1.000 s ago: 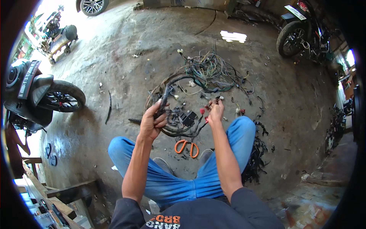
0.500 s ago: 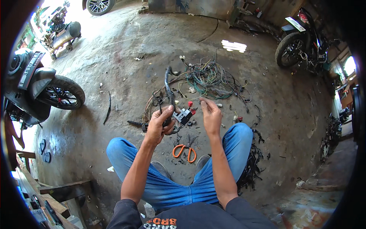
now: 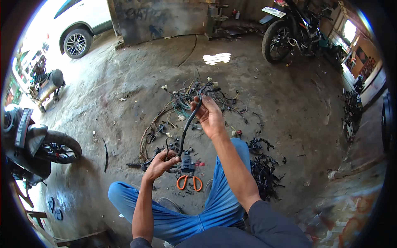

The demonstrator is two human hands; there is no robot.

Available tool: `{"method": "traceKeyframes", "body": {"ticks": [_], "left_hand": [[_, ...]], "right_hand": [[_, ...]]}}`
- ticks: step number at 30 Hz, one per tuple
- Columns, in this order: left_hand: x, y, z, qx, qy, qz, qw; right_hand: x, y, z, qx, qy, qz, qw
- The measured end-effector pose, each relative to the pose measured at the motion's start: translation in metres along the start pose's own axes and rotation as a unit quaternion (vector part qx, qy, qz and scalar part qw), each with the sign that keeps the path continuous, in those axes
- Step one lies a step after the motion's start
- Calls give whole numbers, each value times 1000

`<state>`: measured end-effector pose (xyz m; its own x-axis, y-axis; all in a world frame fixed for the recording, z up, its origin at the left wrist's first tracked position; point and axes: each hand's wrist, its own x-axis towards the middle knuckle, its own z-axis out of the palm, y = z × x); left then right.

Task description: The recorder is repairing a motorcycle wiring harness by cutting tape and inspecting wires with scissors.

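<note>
Moved since half a second ago onto the black cable's (image 3: 190,120) upper part, the right hand (image 3: 211,118) grips it, the left hand (image 3: 162,164) pinching lower, above the floor (image 3: 297,124) short of its far edge, where hard pulling could snag loose wires (image 3: 178,99).

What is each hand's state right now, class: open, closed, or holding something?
Left hand: closed, holding the lower part of the black wrapped cable.
Right hand: closed, holding the same cable higher up, between thumb and fingers.
</note>
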<state>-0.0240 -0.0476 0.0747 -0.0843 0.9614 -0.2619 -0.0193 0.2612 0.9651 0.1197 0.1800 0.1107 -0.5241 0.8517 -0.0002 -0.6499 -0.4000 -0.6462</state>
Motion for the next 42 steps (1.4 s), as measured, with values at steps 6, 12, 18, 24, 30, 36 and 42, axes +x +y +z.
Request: {"method": "traceKeyframes", "body": {"ticks": [6, 12, 18, 24, 30, 36, 42], "left_hand": [[26, -34, -16, 119, 140, -18, 983], [31, -26, -9, 203, 265, 81, 939], [29, 3, 13, 258, 279, 187, 906], [12, 10, 34, 155, 226, 131, 953], [4, 20, 41, 150, 234, 139, 950], [0, 25, 17, -168, 222, -5, 960], [14, 16, 2, -306, 174, 42, 935]], "right_hand": [[-36, -19, 27, -77, -58, -75, 993], [-46, -16, 24, -56, -81, -108, 989], [-31, -33, 5, -27, 16, -111, 993], [-10, -22, -7, 35, 37, -60, 997], [3, -13, -25, -31, 52, -3, 998], [-34, 28, -27, -305, 139, -127, 934], [-158, 181, -101, -469, 332, -89, 814]]}}
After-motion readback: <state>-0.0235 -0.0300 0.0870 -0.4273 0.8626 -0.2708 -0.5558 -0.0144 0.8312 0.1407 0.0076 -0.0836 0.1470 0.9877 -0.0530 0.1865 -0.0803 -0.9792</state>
